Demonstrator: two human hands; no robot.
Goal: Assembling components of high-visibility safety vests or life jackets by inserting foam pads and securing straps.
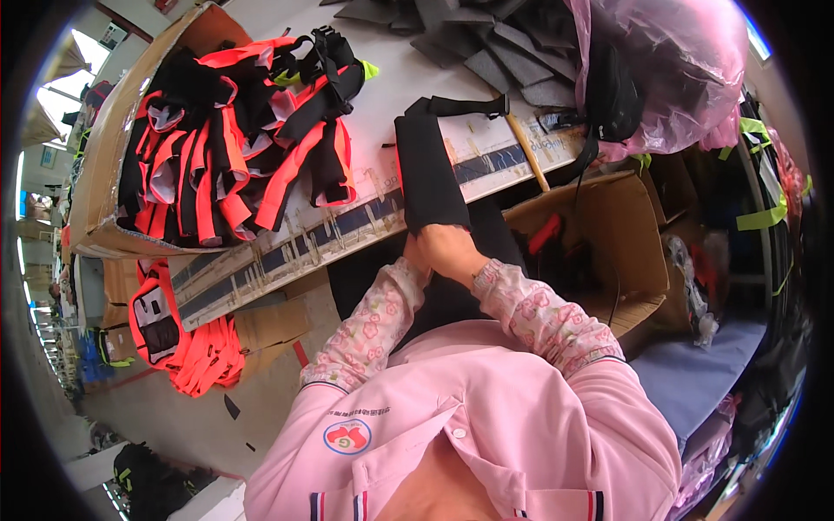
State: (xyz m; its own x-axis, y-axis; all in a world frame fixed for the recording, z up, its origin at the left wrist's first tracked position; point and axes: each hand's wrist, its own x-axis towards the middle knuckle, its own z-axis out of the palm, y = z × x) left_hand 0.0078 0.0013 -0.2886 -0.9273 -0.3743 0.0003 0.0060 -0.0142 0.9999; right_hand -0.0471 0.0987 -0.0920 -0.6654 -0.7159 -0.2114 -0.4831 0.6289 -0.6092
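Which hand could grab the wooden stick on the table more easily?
Probably the right hand. Both hands grip the near end of the black fabric piece, but the wooden stick lies on the table to that piece's right; the left hand would cross over.

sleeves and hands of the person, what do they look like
Both forearms wear thin, close-fitting sleeves, pale pink with a darker pink flower print, ending in gathered, frilled cuffs at the wrists. Above them is a plain pink polo shirt. The left hand and right hand are bare, without gloves.

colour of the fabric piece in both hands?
Black fabric piece, clearest in the head view.
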